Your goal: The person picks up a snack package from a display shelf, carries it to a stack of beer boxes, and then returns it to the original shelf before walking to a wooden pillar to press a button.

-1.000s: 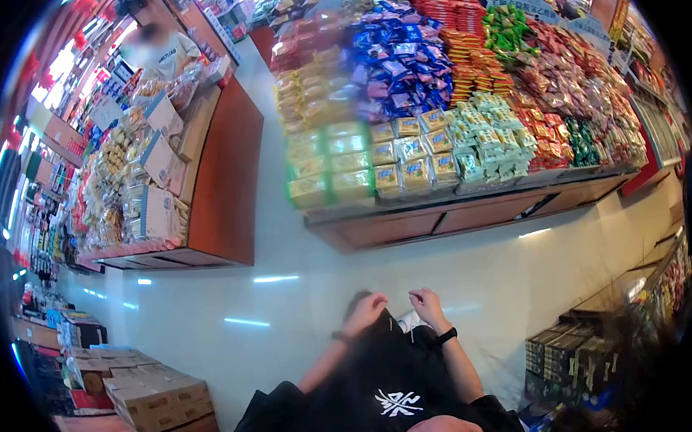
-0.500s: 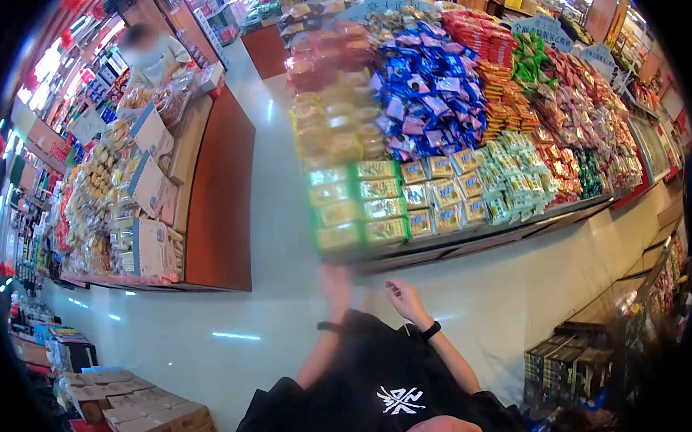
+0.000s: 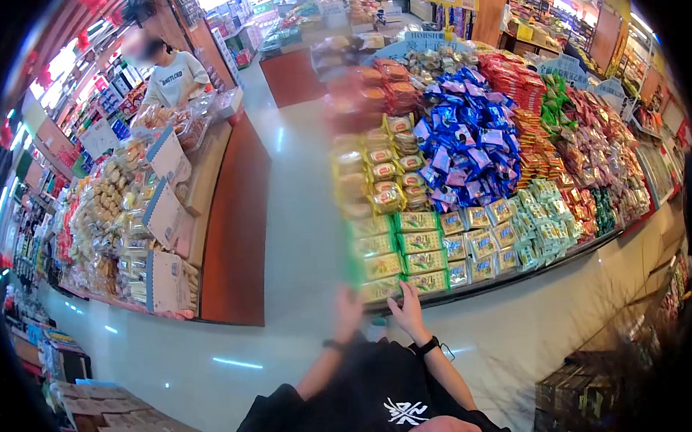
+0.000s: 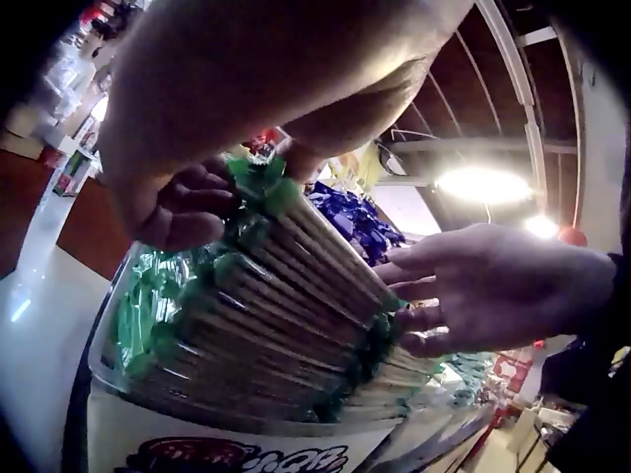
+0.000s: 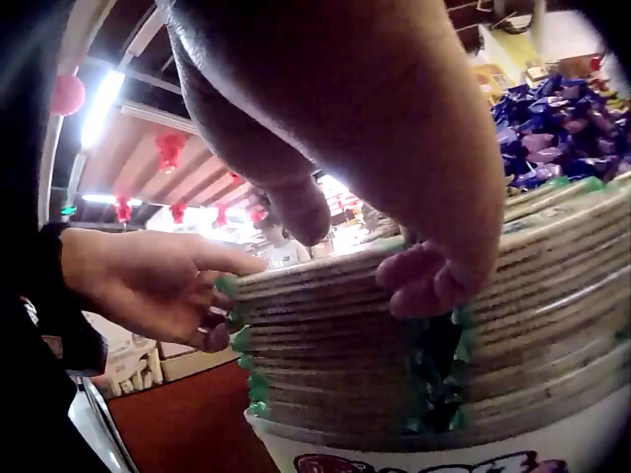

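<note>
A stack of flat packs (image 5: pixel 315 345) with green wrapper ends stands at the display's front left corner. My left hand (image 3: pixel 348 315), blurred in the head view, is at the left end of its front row. In the right wrist view, the left thumb lies along the top edge and the fingers hang beside the green ends. At the other end is my right hand (image 3: pixel 408 309), its fingers extended along the wrapper ends in the left wrist view. The right thumb stays apart from the packs. Both hands bracket the stack, which sits above a white printed rim (image 4: pixel 237 448).
Yellow packs (image 3: pixel 386 169), blue packets (image 3: pixel 469 135) and pale green packets (image 3: pixel 544 217) fill the display behind and to the right. Across an aisle on the left stands a brown counter (image 3: pixel 236 243) of bagged goods, with a person (image 3: pixel 177 81) behind it. Cartons (image 3: pixel 132 421) lie lower left.
Both hands have moved forward from in front of the body to the ends of the green-edged stack. The display has come closer in the head view.
</note>
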{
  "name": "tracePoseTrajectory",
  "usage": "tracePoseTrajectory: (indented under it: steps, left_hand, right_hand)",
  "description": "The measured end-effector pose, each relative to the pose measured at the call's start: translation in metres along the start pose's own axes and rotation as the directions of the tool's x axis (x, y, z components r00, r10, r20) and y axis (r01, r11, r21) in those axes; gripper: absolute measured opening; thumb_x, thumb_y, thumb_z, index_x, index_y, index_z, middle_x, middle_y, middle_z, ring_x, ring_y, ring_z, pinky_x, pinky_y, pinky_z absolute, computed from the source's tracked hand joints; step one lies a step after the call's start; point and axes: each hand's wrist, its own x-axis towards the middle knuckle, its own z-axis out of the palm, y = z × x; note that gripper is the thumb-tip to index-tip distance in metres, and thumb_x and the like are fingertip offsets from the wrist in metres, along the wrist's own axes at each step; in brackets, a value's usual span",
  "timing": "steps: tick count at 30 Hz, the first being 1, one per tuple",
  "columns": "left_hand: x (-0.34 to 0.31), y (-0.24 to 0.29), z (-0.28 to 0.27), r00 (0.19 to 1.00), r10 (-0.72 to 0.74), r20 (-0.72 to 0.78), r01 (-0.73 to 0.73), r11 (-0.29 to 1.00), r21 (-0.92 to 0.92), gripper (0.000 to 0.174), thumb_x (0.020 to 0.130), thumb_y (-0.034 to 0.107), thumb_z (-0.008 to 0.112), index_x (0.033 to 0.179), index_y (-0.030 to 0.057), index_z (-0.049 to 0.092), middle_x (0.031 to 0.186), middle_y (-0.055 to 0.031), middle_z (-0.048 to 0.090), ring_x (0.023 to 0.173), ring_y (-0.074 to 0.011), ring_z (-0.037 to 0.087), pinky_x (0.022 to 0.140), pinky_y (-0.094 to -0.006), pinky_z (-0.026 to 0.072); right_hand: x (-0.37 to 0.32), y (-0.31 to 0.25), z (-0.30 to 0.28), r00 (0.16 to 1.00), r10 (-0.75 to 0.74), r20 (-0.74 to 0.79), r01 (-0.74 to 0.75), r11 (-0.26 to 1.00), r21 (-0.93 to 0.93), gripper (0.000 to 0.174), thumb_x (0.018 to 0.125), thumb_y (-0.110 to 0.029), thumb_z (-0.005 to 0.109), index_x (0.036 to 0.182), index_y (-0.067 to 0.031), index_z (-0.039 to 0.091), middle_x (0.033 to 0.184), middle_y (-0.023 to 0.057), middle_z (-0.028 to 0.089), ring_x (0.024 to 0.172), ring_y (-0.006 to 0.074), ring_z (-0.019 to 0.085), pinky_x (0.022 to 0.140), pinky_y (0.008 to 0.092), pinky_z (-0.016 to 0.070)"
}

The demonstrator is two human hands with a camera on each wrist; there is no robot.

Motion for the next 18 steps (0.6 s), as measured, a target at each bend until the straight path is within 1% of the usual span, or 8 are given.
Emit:
tracePoseTrajectory:
  steps: [2, 4, 7, 10, 12, 13, 16, 18]
  left_hand:
    - [0.008, -0.012, 0.001, 0.998, -0.012, 0.056, 0.014, 0.999, -0.031, 0.034, 0.086, 0.024, 0.063, 0.106, -0.002, 0.059, 0.098, -0.022, 0.062, 0.091, -0.0358, 0.059, 0.081, -0.043, 0.0472]
    - [0.011, -0.027, 0.001, 0.992, -0.038, 0.117, 0.043, 0.998, -0.043, 0.038, 0.086, 0.029, 0.063, 0.108, -0.0021, 0.058, 0.1, -0.0219, 0.061, 0.093, -0.0353, 0.059, 0.082, -0.0428, 0.0468]
    - [0.015, -0.036, 0.002, 0.967, -0.176, 0.186, 0.199, 0.973, -0.114, 0.041, 0.088, 0.031, 0.062, 0.112, -0.0019, 0.056, 0.107, -0.0212, 0.06, 0.097, -0.0335, 0.058, 0.084, -0.0419, 0.0464]
    - [0.013, -0.041, 0.002, 0.986, -0.068, 0.152, 0.083, 0.992, -0.093, 0.041, 0.09, 0.029, 0.06, 0.115, -0.0019, 0.053, 0.111, -0.0203, 0.058, 0.099, -0.0313, 0.057, 0.087, -0.0406, 0.0454]
    - [0.008, -0.046, 0.004, 0.997, -0.004, 0.071, 0.015, 0.988, -0.153, 0.034, 0.092, 0.023, 0.06, 0.114, -0.0003, 0.051, 0.103, -0.0101, 0.058, 0.092, -0.0172, 0.055, 0.08, -0.0311, 0.0459]
    - [0.006, -0.048, 0.007, 0.999, 0.026, 0.029, -0.02, 0.983, -0.18, 0.03, 0.093, 0.02, 0.059, 0.114, 0.0005, 0.049, 0.098, -0.0051, 0.058, 0.088, -0.0102, 0.054, 0.076, -0.0264, 0.0462]
    - [-0.006, 0.001, -0.001, 0.994, -0.094, 0.056, 0.108, 0.926, -0.362, 0.028, 0.094, 0.021, 0.058, 0.111, 0.0005, 0.049, 0.097, -0.0047, 0.058, 0.087, -0.0117, 0.054, 0.076, -0.0287, 0.0467]
    - [-0.012, 0.007, 0.003, 0.998, -0.043, 0.055, 0.056, 0.963, -0.264, 0.028, 0.095, 0.023, 0.056, 0.111, 0.0005, 0.049, 0.097, -0.0044, 0.058, 0.088, -0.0122, 0.053, 0.077, -0.029, 0.0464]
  right_hand:
    - [0.0, 0.005, 0.004, 0.993, 0.11, 0.052, -0.113, 0.991, 0.07, 0.056, 0.084, -0.014, 0.066, 0.13, 0.0044, 0.042, 0.129, 0.0195, 0.041, 0.083, 0.0216, 0.061, 0.074, 0.0299, 0.0521]
    - [-0.002, 0.009, 0.012, 0.982, 0.185, 0.023, -0.186, 0.97, 0.154, 0.047, 0.084, -0.012, 0.065, 0.125, 0.0038, 0.048, 0.121, 0.017, 0.047, 0.074, 0.0172, 0.059, 0.066, 0.0267, 0.0505]
    - [-0.002, 0.016, 0.012, 0.985, 0.173, 0.0, -0.171, 0.975, 0.138, 0.039, 0.084, -0.011, 0.066, 0.118, 0.0027, 0.053, 0.108, 0.0125, 0.053, 0.066, 0.0131, 0.054, 0.059, 0.0249, 0.0473]
    - [-0.004, 0.019, 0.016, 0.978, 0.204, -0.045, -0.195, 0.97, 0.148, 0.033, 0.084, -0.009, 0.066, 0.113, 0.0015, 0.056, 0.096, 0.0083, 0.055, 0.062, 0.0102, 0.051, 0.056, 0.0237, 0.0446]
    - [-0.007, 0.018, 0.015, 0.969, 0.24, -0.049, -0.227, 0.955, 0.191, 0.03, 0.084, -0.008, 0.065, 0.112, 0.0008, 0.057, 0.093, 0.0063, 0.055, 0.061, 0.0087, 0.05, 0.055, 0.0232, 0.0438]
    - [-0.009, 0.018, 0.014, 0.961, 0.274, -0.025, -0.26, 0.934, 0.247, 0.029, 0.085, -0.008, 0.065, 0.111, 0.0003, 0.057, 0.092, 0.0056, 0.055, 0.062, 0.0079, 0.049, 0.055, 0.0228, 0.0436]
    - [-0.017, 0.012, -0.001, 0.923, 0.377, 0.08, -0.372, 0.818, 0.439, 0.028, 0.086, -0.006, 0.063, 0.112, -0.0014, 0.055, 0.093, 0.0037, 0.054, 0.066, 0.0062, 0.049, 0.058, 0.0219, 0.0434]
    - [-0.019, -0.007, -0.026, 0.899, 0.419, 0.125, -0.414, 0.726, 0.548, 0.03, 0.087, -0.005, 0.062, 0.114, -0.0025, 0.051, 0.093, 0.0029, 0.054, 0.071, 0.006, 0.05, 0.062, 0.0216, 0.044]
